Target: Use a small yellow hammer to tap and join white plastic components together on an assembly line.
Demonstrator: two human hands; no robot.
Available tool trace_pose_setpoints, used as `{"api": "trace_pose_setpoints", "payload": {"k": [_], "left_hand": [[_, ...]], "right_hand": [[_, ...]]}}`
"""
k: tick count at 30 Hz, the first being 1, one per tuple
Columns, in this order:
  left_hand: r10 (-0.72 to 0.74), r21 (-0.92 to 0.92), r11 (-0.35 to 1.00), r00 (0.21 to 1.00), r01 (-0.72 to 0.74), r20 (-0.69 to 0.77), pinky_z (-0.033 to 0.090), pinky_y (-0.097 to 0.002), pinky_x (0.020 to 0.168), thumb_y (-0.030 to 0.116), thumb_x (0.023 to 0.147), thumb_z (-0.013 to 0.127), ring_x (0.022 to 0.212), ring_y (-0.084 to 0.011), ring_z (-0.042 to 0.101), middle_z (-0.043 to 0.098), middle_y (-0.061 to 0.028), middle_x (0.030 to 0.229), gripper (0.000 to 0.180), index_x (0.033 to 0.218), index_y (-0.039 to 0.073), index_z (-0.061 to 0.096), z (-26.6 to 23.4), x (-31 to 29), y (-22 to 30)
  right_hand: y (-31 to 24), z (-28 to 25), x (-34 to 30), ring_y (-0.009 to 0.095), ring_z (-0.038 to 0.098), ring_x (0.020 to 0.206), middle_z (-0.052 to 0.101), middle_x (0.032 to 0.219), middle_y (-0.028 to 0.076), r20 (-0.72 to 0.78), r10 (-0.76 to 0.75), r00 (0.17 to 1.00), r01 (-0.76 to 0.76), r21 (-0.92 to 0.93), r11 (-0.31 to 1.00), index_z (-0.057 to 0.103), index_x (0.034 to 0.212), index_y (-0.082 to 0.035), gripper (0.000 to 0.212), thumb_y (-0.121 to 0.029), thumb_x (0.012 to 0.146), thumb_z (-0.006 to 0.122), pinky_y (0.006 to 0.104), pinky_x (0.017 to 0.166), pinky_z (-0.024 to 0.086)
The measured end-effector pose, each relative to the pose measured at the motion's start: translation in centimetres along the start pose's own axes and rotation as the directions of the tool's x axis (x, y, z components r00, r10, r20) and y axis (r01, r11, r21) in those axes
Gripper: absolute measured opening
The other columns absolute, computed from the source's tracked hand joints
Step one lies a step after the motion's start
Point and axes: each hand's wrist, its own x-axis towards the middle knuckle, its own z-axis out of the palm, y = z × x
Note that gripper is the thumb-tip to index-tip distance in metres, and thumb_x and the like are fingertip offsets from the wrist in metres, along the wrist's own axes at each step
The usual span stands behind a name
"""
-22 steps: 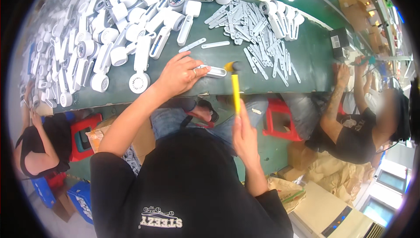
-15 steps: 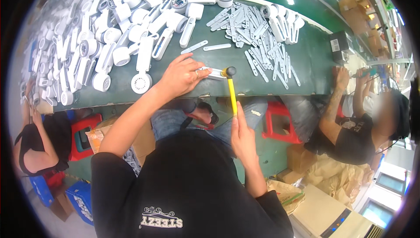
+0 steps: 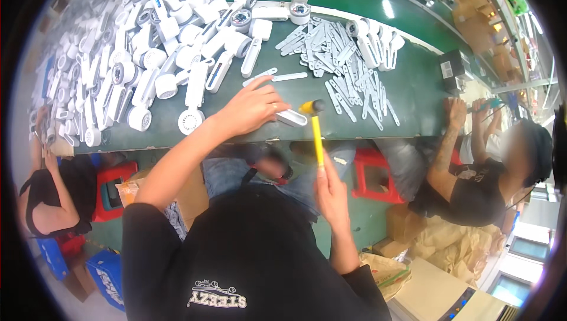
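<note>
My right hand (image 3: 331,194) grips the yellow handle of a small mallet (image 3: 318,134), whose yellow-and-black head is raised just past the end of a white handle (image 3: 293,118). My left hand (image 3: 249,109) holds that white handle down near the table's front edge; the part under my palm is hidden. Just beyond my left fingers lie two slim grey strips, one (image 3: 263,76) partly behind a finger and the other (image 3: 290,76) beside it. A heap of similar grey strips (image 3: 331,49) lies farther back to the right.
White handheld fans (image 3: 142,73) are piled across the left of the green table (image 3: 413,93). Several more fans (image 3: 378,43) stand behind the strips. A dark box (image 3: 455,67) is at the right. Co-workers sit on both sides, by red stools (image 3: 378,173).
The mallet head has lifted slightly off the white handle and moved a little lower in view. My left fingers have shifted back from the handle's end. The whole view has tilted slightly.
</note>
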Motion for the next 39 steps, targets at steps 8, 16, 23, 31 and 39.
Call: {"api": "trace_pose_setpoints", "payload": {"k": [8, 16, 23, 31, 39], "left_hand": [[0.248, 0.042, 0.966, 0.963, -0.254, 0.106, 0.038, -0.0458, 0.123, 0.017, 0.082, 0.076, 0.131, -0.0296, 0.057, 0.064, -0.0047, 0.144, 0.028, 0.109, 0.017, 0.083, -0.3, 3.0, 1.5], [-0.248, -0.156, 0.966, 0.907, 0.206, -0.340, 0.057, -0.0425, 0.093, 0.017, 0.088, 0.083, 0.098, -0.0317, 0.071, 0.077, -0.0100, 0.115, 0.037, 0.124, 0.011, 0.076, 4.1, -4.1, 3.1], [-0.184, -0.111, 0.982, 0.893, 0.151, -0.411, 0.059, -0.0428, 0.096, 0.009, 0.090, 0.081, 0.096, -0.0295, 0.073, 0.078, -0.0105, 0.108, 0.028, 0.118, 0.008, 0.078, 3.6, -3.7, 2.8], [-0.218, -0.128, 0.975, 0.888, 0.181, -0.405, 0.059, -0.0449, 0.097, 0.006, 0.088, 0.082, 0.093, -0.0297, 0.074, 0.078, -0.0110, 0.106, 0.031, 0.119, 0.007, 0.078, 3.7, -4.0, 2.6], [-0.231, -0.130, 0.972, 0.881, 0.194, -0.412, 0.059, -0.0462, 0.098, 0.007, 0.089, 0.081, 0.095, -0.0295, 0.074, 0.078, -0.0110, 0.108, 0.029, 0.118, 0.008, 0.078, 4.3, -3.9, 2.4]], "right_hand": [[-0.6, -2.3, -0.6, 0.006, 0.045, 0.050, 0.049, 0.070, -0.001, -0.047, 0.031, 0.998, -0.016, 0.295, 0.955, 0.035, 0.166, -0.006, 0.058, -0.033, 0.116, 0.044, 0.0230, 0.046, 0.038], [-1.5, -1.5, -0.6, 0.007, 0.048, 0.058, 0.054, 0.076, -0.001, 0.016, -0.110, 0.994, 0.109, 0.060, 0.992, 0.034, 0.167, -0.007, 0.055, -0.023, 0.116, 0.044, 0.0241, 0.055, 0.043], [-2.3, 1.1, 0.1, 0.051, 0.071, 0.102, 0.070, 0.118, 0.034, -0.030, -0.147, 0.989, 0.145, -0.063, 0.987, 0.037, 0.163, -0.002, 0.054, -0.016, 0.112, 0.047, 0.0491, 0.084, 0.057], [-3.7, 1.1, 0.5, 0.053, 0.070, 0.102, 0.069, 0.119, 0.035, 0.080, 0.028, 0.996, -0.006, -0.258, 0.966, 0.037, 0.163, -0.005, 0.053, -0.015, 0.111, 0.046, 0.0529, 0.080, 0.057], [-4.1, 1.0, 0.1, 0.053, 0.070, 0.089, 0.070, 0.101, 0.034, 0.010, -0.059, 0.998, 0.060, -0.261, 0.963, 0.035, 0.163, -0.003, 0.056, -0.015, 0.111, 0.048, 0.0552, 0.072, 0.055]]}}
